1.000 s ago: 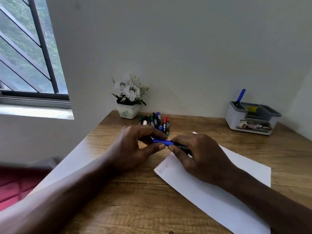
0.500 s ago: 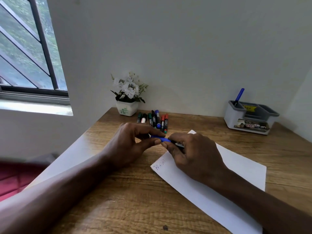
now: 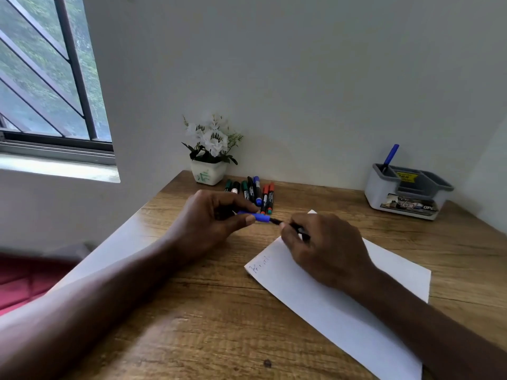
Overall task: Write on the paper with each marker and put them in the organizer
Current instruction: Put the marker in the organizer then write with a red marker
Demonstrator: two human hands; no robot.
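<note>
I note my left hand (image 3: 216,220) pinching a blue plastic cap (image 3: 259,216) just off the black marker (image 3: 297,229) gripped in my right hand (image 3: 326,248) above the scribbled white paper sheet (image 3: 343,305); one blue marker (image 3: 390,157) stands in the grey-white organizer (image 3: 406,193) beyond-right, several loose markers (image 3: 253,192) wait beyond my fingers.

Wooden desk (image 3: 208,338) — paper (image 3: 329,305), markers (image 3: 253,192), organizer (image 3: 406,192), flowerpot (image 3: 208,174)

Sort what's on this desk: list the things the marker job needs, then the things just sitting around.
Job: blue cap in left hand; marker body in right hand; paper; marker pile; organizer holding one blue marker.

Idle: flower pot; window.
</note>
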